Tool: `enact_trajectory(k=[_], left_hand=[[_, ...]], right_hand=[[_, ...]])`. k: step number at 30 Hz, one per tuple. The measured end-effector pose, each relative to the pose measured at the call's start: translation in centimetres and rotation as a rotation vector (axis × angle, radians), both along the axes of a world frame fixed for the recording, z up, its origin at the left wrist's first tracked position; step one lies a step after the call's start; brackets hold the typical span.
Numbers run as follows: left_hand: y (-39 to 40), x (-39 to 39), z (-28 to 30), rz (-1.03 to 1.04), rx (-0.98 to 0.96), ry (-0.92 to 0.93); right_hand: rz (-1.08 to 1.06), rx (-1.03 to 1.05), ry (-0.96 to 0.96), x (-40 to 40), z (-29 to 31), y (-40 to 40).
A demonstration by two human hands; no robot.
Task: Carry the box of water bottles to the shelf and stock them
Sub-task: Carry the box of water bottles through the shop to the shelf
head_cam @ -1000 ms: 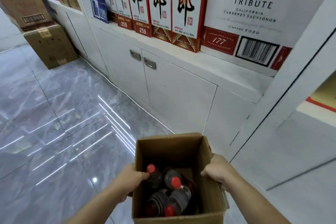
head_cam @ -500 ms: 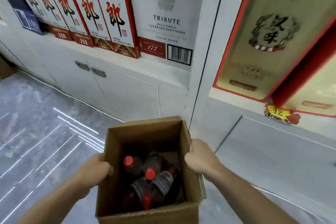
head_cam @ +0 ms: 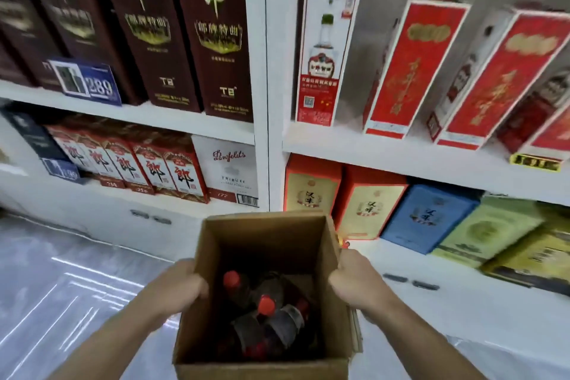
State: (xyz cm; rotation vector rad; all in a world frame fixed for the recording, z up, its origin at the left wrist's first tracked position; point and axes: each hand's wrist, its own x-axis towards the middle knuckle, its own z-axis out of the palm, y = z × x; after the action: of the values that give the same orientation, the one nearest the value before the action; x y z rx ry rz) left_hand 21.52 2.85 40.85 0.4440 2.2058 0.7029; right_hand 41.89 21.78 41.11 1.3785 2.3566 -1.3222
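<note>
An open brown cardboard box (head_cam: 268, 234) is held in front of me at waist height. Inside it lie several dark water bottles (head_cam: 265, 315) with red caps, jumbled on their sides. My left hand (head_cam: 182, 287) grips the box's left wall near the rim. My right hand (head_cam: 354, 278) grips the right wall at the rim. The white shelf (head_cam: 401, 160) stands straight ahead, its boards filled with boxed goods; the box is apart from it.
Dark red liquor boxes (head_cam: 172, 40) fill the upper left shelf, red-and-white ones (head_cam: 129, 163) the lower left. Red boxes (head_cam: 413, 65) stand upper right, with free board beside them. Orange, blue and green boxes (head_cam: 428, 216) sit lower right. White cabinet doors (head_cam: 148, 231) are below; glossy grey floor (head_cam: 61, 287) at left.
The view has swung up and to the right, from the floor and cabinets to the shelves. Both hands keep the same hold on the box, which came along.
</note>
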Motion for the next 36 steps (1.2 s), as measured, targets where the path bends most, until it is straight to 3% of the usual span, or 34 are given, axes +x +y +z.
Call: enact_trajectory(k=[5,13,18,25,31,36], left_hand=[[-0.2,3.3,12.8,-0.161,0.049,0.048],[0.8,9.5,23.2,-0.457,0.100,0.107],[5.9,14.7,25.4,-0.687,0.193,0.145],[14.8,25.5,26.1,-0.944,0.245,0.117],[21.2,39.7,27.9,-1.169,0.359,0.055],[26.2,50.8,27.5,-1.316,0.375,0.054]], right_hand=[[-0.195,0.033,0.097,4.6,11.6,-2.5],[-0.459,0.031,0.194,15.0,20.5,-6.3],[-0.633,0.132,0.228,22.7,24.3,-6.9],[-0.918,0.284,0.223,34.8,25.3,-8.1],[-1.236,0.349,0.202,46.6,25.9,-8.6],[-1.383,0.417,0.168,56.0,26.9,-7.8]])
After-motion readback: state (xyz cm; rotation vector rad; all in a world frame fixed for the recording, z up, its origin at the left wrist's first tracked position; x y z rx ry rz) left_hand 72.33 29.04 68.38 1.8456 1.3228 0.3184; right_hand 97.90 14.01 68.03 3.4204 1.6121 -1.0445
